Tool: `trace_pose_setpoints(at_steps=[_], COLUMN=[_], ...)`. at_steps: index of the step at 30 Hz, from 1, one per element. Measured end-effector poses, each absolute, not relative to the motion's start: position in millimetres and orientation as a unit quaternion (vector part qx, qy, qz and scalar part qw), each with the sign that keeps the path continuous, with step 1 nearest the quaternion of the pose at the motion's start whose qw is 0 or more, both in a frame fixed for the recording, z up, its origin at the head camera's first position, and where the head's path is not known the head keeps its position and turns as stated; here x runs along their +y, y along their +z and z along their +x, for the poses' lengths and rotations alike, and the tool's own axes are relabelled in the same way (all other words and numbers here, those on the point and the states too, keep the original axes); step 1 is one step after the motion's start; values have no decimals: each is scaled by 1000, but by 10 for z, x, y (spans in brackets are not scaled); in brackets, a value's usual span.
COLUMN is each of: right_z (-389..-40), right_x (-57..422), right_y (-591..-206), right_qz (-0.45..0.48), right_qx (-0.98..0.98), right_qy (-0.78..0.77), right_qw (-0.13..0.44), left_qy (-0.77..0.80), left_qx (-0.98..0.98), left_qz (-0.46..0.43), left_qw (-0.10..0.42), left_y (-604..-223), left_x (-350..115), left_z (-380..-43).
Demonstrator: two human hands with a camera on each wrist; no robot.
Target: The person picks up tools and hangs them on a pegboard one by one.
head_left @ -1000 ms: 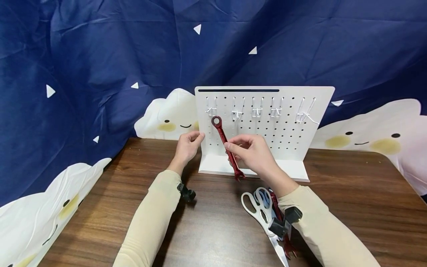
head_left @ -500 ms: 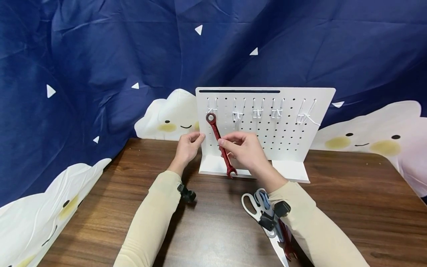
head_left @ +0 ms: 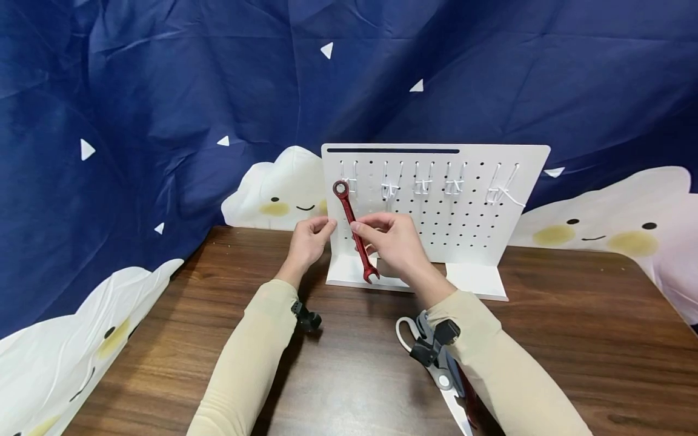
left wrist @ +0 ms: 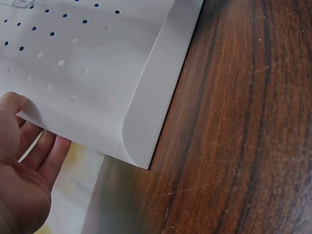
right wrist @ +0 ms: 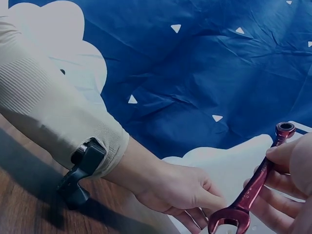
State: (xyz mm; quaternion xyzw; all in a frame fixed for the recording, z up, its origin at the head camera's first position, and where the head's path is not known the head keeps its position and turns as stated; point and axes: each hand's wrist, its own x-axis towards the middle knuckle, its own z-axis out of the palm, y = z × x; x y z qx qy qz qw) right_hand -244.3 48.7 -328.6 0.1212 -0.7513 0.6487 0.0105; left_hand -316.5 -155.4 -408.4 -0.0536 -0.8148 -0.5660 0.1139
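Note:
My right hand (head_left: 389,239) pinches a red combination wrench (head_left: 353,221) by the middle of its shaft, ring end up and open end down. The wrench's ring end overlaps the leftmost white wire hook (head_left: 351,180) of the pegboard (head_left: 474,224) in the head view. In the right wrist view the wrench (right wrist: 251,187) runs between thumb and fingers. With thumb in front and fingers behind, my left hand (head_left: 308,242) grips the white pegboard's left edge; the left wrist view shows the same hold by the left hand (left wrist: 24,170).
Several more wire hooks (head_left: 422,181) line the board's upper part. White-handled scissors (head_left: 443,380) lie on the wooden table (head_left: 349,369), with another red tool (head_left: 468,393) partly under the right sleeve. A blue cloth (head_left: 218,72) with clouds hangs behind.
My right hand has carried the wrench left and slightly up, toward the leftmost hook. The left hand keeps its hold on the board's edge.

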Motion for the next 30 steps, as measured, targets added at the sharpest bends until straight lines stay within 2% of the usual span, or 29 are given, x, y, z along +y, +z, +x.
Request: trace_pose_setpoints(at_steps=[22,30], right_z=[-2641,-2759], right_x=[369,286], right_y=[-3385,-3442], right_qz=[53,30], right_qx=[-728,-714], right_qy=[683,699], right_qw=[-31,-28], left_qy=[-568,-560], left_qx=[-813,-820], left_qz=[-54,-49], left_qw=[113,112], left_y=[-4112,-4089], left_x=[-1524,-1548], left_z=[-3177,-3167])
